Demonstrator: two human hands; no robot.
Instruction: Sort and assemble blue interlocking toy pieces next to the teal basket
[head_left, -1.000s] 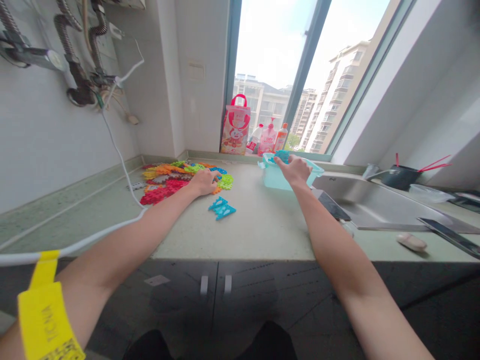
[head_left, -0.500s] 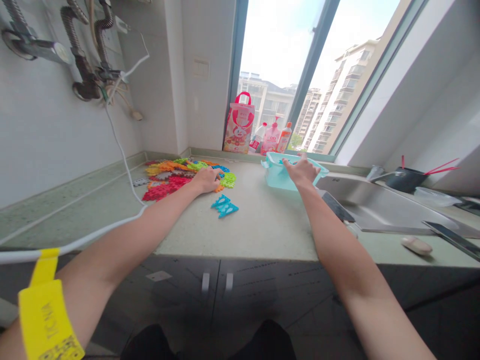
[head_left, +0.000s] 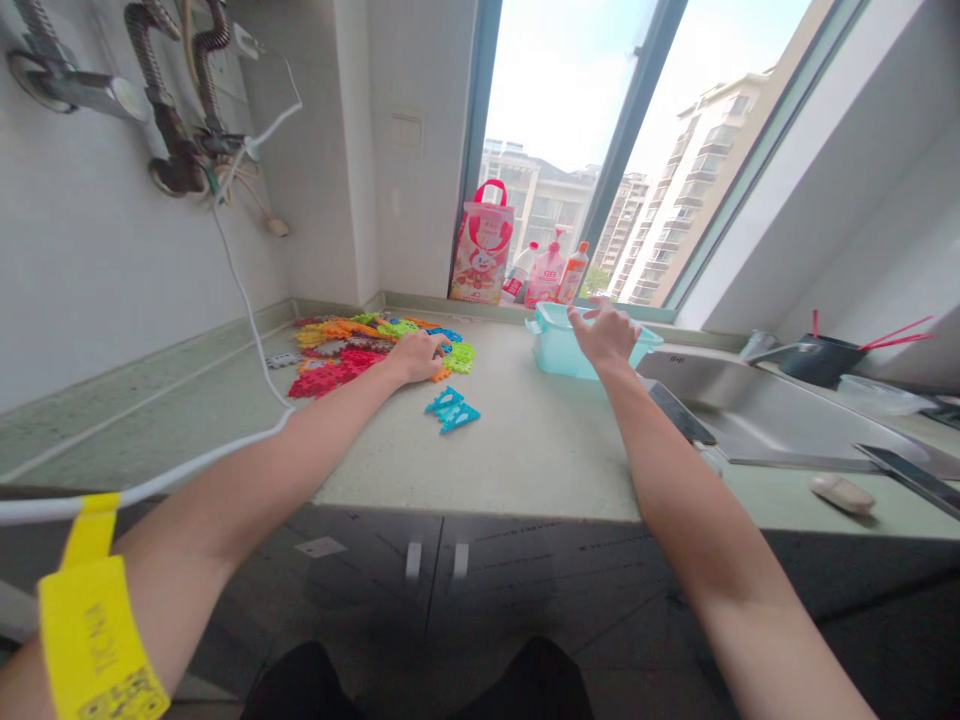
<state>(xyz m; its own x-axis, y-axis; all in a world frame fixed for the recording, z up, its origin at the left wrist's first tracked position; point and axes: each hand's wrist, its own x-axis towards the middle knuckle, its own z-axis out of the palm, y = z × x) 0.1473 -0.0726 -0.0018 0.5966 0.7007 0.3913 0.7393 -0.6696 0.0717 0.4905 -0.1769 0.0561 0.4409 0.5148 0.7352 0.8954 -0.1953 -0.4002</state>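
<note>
from the head view we are resting our left hand [head_left: 416, 357] on the near edge of the colourful plastic pieces [head_left: 352, 352], fingers curled; we cannot tell whether it is gripping one. our right hand [head_left: 604, 335] is hovering spread and empty above the teal tub [head_left: 559, 350]. most pieces are lying on the counter [head_left: 525, 440], the blue pieces [head_left: 451, 410] apart, so we are judging the sorting largely undone.

bare counter [head_left: 525, 440] between toy pile [head_left: 352, 352] and tub [head_left: 559, 350]
</note>
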